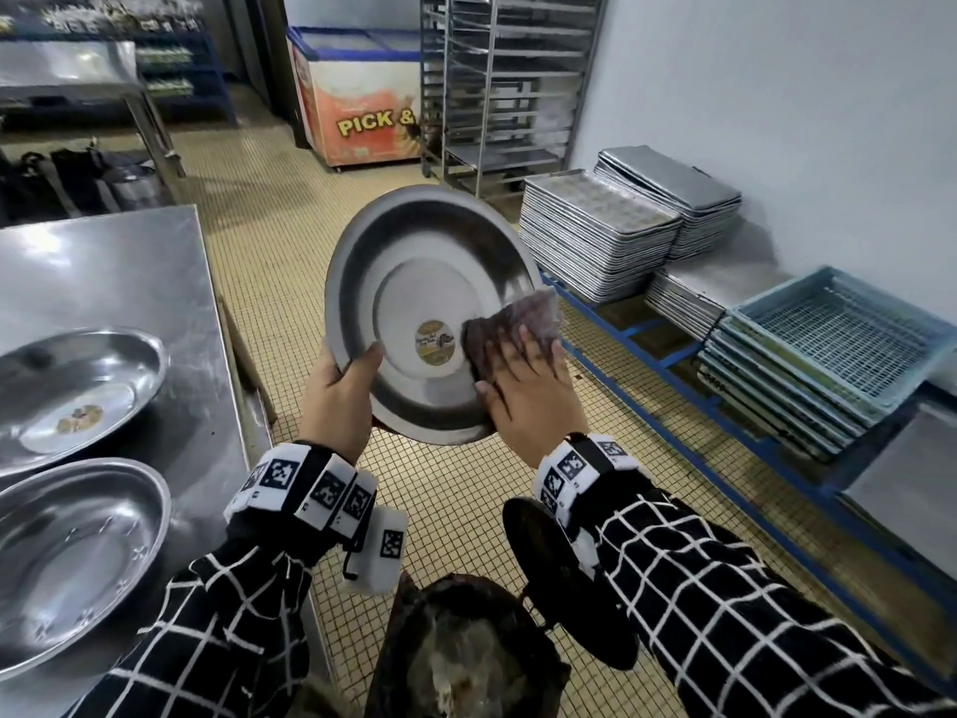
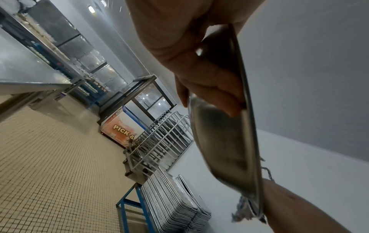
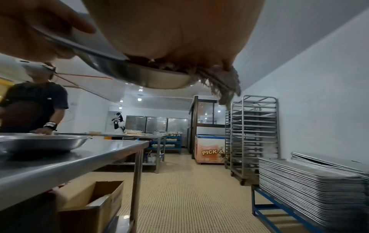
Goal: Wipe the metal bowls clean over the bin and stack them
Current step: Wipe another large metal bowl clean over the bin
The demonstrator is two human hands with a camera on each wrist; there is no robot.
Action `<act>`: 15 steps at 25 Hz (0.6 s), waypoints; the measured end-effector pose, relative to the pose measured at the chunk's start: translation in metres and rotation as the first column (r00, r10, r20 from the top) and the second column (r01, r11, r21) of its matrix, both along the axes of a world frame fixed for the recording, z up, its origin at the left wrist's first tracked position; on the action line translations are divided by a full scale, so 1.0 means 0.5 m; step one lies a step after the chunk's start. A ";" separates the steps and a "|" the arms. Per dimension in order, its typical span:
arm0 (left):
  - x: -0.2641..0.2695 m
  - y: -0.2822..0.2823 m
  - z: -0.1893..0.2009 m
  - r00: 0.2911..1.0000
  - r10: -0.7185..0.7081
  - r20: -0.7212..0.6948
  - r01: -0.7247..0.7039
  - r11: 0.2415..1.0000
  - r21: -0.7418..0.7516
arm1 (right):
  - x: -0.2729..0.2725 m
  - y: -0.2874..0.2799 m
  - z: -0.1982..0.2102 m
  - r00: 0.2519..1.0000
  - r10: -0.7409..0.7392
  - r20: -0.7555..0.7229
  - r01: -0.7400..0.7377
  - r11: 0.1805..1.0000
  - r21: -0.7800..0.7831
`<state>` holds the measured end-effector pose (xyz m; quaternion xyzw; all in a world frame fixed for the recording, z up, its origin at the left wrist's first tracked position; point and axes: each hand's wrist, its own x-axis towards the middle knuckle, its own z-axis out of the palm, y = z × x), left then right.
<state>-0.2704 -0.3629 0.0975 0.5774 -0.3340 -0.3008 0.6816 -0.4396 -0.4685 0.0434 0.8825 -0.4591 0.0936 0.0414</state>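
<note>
A wide metal bowl (image 1: 414, 303) with a round sticker on its base is held tilted, its inside facing me, above a bin (image 1: 466, 655) lined with a dark bag. My left hand (image 1: 347, 375) grips the lower-left rim, thumb inside and fingers behind (image 2: 215, 88). My right hand (image 1: 528, 375) presses a dark frayed cloth (image 1: 512, 329) flat against the bowl's inner right side; the cloth's edge hangs past the rim (image 3: 223, 83). Two more metal bowls lie side by side on the steel table at my left, one farther (image 1: 77, 386) and one nearer (image 1: 67, 551).
The steel table (image 1: 155, 282) runs along my left, with a cardboard box (image 3: 93, 203) under it. Stacked baking trays (image 1: 595, 241) and blue crates (image 1: 828, 344) sit on a low blue frame at right. A tray rack (image 1: 497, 85) and freezer (image 1: 362, 106) stand ahead. Another person (image 3: 34, 107) stands beyond the table.
</note>
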 end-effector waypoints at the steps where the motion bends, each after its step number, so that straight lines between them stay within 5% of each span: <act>1: -0.002 -0.001 0.005 1.000 0.012 0.009 -0.012 1.000 -0.010 | 0.008 0.011 0.001 0.999 0.005 0.041 -0.006 1.000 0.017; 6: -0.010 -0.004 0.022 0.994 0.100 0.045 -0.096 0.992 -0.081 | 0.077 0.152 -0.009 0.850 0.178 0.495 -0.262 0.959 0.105; 11: -0.020 0.010 0.026 0.997 0.068 0.041 -0.066 0.997 -0.051 | 0.030 0.051 -0.021 0.927 -0.031 0.374 0.019 0.999 0.036; 15: -0.012 0.019 0.025 0.996 0.050 -0.070 -0.050 0.999 0.008 | -0.005 -0.026 0.036 0.824 -0.069 0.563 0.038 0.997 0.066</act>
